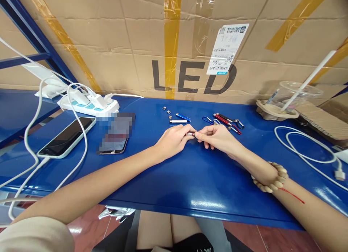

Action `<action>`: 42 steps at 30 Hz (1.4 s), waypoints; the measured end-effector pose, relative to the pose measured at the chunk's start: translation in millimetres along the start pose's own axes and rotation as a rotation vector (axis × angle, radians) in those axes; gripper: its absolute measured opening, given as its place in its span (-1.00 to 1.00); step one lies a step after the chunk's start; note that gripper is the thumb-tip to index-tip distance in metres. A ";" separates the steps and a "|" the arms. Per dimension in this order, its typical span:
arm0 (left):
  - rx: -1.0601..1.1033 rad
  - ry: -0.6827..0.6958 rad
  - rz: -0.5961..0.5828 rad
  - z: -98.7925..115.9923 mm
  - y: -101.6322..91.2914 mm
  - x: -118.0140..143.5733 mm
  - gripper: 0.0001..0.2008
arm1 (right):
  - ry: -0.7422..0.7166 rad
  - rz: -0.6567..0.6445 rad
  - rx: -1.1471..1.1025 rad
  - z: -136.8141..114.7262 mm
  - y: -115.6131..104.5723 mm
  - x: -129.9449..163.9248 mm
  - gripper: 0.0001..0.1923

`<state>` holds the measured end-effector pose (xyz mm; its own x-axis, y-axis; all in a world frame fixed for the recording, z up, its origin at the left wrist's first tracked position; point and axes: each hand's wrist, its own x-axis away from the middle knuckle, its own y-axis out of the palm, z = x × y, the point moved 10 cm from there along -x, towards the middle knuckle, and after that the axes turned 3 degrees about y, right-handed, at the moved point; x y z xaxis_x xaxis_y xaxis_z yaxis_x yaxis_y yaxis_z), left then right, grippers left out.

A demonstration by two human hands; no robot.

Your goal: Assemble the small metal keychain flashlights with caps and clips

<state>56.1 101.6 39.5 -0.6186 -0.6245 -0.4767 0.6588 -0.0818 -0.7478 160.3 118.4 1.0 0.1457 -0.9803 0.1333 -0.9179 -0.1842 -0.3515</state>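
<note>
My left hand [174, 139] and my right hand [216, 137] meet at the middle of the blue table [190, 179], both pinching a small red metal tube [190, 134] between their fingertips. Just behind the hands lie a silver tube [178, 121], a blue tube [183, 117] and a few small silver caps [166, 110]. To the right of these lies a bunch of red and dark tubes with key clips [227, 121], one with a blue clip. A beaded bracelet [270, 177] sits on my right wrist.
A phone with a pale case [66, 137] and a second, blurred phone [115, 134] lie at left, by a white power strip [88, 104] with white cables. A plastic cup with a straw [292, 96] and a coiled white cable [307, 147] are at right. A cardboard wall marked LED stands behind.
</note>
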 end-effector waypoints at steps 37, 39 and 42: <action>0.272 -0.102 0.008 -12.5 3.4 -4.4 -0.83 | -0.669 -0.012 0.240 -62.9 -8.6 22.7 -0.81; 0.254 -0.096 -0.012 -11.8 5.0 -4.7 -0.82 | -0.674 -0.013 0.231 -63.4 -8.6 23.0 -0.83; 0.222 -0.052 -0.017 -7.4 4.3 -5.2 -0.80 | -0.678 0.003 0.218 -64.5 -10.3 23.6 -0.87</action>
<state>59.0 110.3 35.4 -0.6116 -0.6602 -0.4361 0.7298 -0.2579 -0.6331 149.4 101.8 67.5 0.4064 -0.7959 -0.4488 -0.8339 -0.1223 -0.5382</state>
